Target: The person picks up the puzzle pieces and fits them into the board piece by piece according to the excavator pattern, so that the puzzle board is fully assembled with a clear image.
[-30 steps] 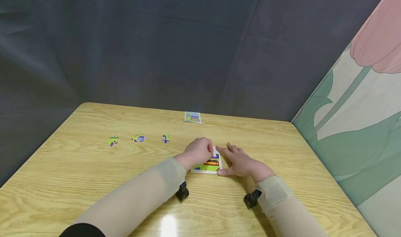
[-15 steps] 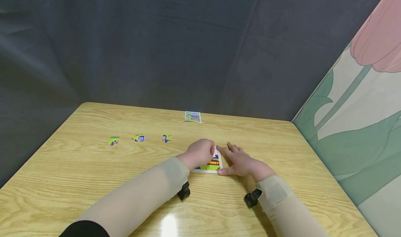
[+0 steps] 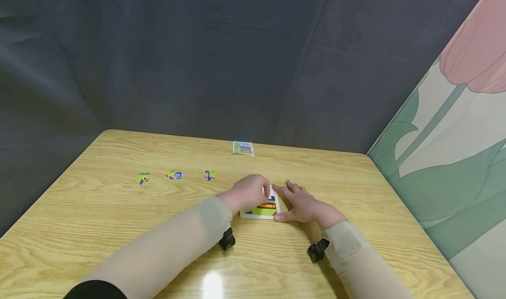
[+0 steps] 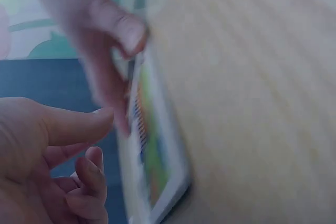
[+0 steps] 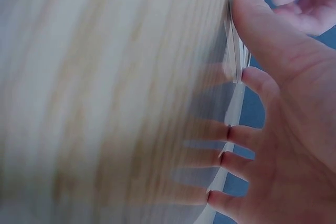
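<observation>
A small jigsaw puzzle board (image 3: 258,212) with a white border lies flat on the table, its picture green, red and yellow. My left hand (image 3: 247,191) is over its upper left part and hides much of it. In the left wrist view the left thumb (image 4: 81,126) is stretched out and the other fingers are loosely curled; nothing shows between them. My right hand (image 3: 302,204) has its fingers spread, with thumb and index finger touching the board's right side. Three loose puzzle pieces lie to the left: one (image 3: 210,175), another (image 3: 175,175) and the farthest (image 3: 143,178).
A small picture card (image 3: 243,148) with a similar print lies near the far edge of the wooden table (image 3: 118,228). Behind the table hangs a dark curtain (image 3: 197,70). Flower-patterned cloth (image 3: 458,171) borders the right side.
My left hand has shifted slightly right and back left over the board, uncovering more of its lower left part again. The right hand, board and loose pieces keep their places.
</observation>
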Tool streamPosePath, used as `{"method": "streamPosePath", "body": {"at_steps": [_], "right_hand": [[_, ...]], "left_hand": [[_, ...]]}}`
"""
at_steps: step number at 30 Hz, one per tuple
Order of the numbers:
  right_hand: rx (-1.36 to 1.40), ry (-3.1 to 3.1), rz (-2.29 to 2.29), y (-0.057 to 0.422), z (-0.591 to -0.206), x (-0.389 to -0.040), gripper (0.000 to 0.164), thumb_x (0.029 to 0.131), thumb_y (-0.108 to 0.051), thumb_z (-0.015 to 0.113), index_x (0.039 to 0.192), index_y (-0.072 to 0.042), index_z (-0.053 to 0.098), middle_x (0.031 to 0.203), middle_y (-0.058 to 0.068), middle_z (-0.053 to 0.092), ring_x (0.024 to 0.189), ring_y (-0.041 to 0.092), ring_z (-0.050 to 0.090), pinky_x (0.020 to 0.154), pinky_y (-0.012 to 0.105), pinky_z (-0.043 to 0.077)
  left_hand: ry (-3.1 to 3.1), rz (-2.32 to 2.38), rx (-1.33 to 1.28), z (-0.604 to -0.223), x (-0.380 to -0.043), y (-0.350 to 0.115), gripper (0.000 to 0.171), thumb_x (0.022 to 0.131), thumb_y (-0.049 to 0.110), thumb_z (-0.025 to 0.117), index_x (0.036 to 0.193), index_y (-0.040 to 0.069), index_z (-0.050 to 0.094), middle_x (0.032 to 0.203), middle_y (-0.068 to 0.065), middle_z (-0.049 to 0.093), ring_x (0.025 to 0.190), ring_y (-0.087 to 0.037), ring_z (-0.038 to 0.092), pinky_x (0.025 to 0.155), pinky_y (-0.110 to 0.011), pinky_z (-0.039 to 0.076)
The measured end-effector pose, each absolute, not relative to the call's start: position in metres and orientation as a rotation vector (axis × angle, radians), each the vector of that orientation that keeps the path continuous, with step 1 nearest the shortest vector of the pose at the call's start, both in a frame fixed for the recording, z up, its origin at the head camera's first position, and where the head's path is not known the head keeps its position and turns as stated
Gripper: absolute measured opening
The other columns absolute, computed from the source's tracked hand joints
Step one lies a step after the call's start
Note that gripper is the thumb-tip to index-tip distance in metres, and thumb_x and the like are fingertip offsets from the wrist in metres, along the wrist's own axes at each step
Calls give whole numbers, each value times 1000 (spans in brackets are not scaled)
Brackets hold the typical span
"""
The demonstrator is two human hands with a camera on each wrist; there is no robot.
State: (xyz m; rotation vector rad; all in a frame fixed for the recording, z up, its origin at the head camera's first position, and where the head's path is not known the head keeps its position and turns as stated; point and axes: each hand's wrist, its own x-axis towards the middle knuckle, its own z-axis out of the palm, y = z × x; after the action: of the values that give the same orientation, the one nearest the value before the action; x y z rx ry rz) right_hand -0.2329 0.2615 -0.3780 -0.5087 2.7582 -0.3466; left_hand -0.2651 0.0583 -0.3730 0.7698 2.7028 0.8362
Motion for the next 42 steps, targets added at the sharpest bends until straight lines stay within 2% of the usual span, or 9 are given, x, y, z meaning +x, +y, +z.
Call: {"method": "streamPosePath", "body": {"at_steps": [6, 8, 12, 17, 19, 26, 32, 42], "right_hand": [[-477, 2767, -342, 261, -378, -232, 93, 83, -57, 69, 157, -22, 26, 159, 26, 13, 140, 55, 15, 103, 70, 23], [-467, 2767, -342, 261, -378, -231, 93, 83, -57, 69, 157, -23, 26, 159, 26, 13, 140, 55, 15, 103, 70, 23], [-458, 2765, -346, 262, -380, -231, 93, 83, -57, 69, 157, -23, 26, 159, 25, 13, 140, 55, 14, 103, 71, 22], [-455, 2764, -342, 260, -380, -231, 93, 83, -58, 69, 158, -24, 25, 160, 25, 12, 141, 54, 14, 103, 71, 21], [-460, 2763, -338, 259, -380, -232, 93, 83, -59, 68, 158, -24, 25, 160, 25, 11, 141, 53, 13, 104, 71, 21], [-466, 2773, -328, 258, -377, -232, 94, 83, -60, 68, 158, -23, 25, 160, 25, 12, 142, 51, 14, 105, 69, 22], [-464, 2764, -327, 258, -377, -232, 94, 83, -61, 67, 158, -23, 24, 160, 25, 11, 142, 51, 13, 105, 69, 21], [-470, 2765, -322, 258, -377, -233, 95, 82, -61, 68, 158, -24, 24, 160, 24, 11, 143, 50, 13, 105, 69, 21]], "left_hand": [[2760, 959, 682, -356, -276, 13, 10, 86, 11, 74, 84, 15, 66, 87, -2, 58, 73, -18, 55, 66, -33, 44], [2793, 988, 653, -354, -279, -8, 8, 86, 10, 74, 85, 14, 67, 84, -3, 57, 74, -19, 52, 66, -34, 42], [2839, 1063, 592, -357, -284, -57, 4, 86, 7, 70, 89, 10, 70, 89, -7, 56, 82, -24, 51, 72, -38, 42], [2892, 1088, 452, -369, -286, -130, 16, 89, 9, 67, 103, 4, 71, 111, -18, 61, 103, -34, 54, 88, -50, 42], [2915, 1065, 379, -373, -285, -157, 20, 90, 12, 67, 108, 3, 70, 116, -22, 59, 108, -38, 53, 90, -54, 41], [2907, 963, 202, -377, -279, -231, 44, 88, 17, 71, 125, -4, 57, 121, -32, 51, 103, -44, 51, 78, -52, 44], [2864, 900, 153, -376, -278, -255, 57, 84, 20, 75, 129, -6, 51, 121, -37, 48, 100, -45, 51, 78, -53, 43], [2907, 828, 242, -379, -280, -249, 47, 83, 17, 77, 121, -5, 59, 114, -35, 53, 93, -41, 51, 73, -47, 43]]}}
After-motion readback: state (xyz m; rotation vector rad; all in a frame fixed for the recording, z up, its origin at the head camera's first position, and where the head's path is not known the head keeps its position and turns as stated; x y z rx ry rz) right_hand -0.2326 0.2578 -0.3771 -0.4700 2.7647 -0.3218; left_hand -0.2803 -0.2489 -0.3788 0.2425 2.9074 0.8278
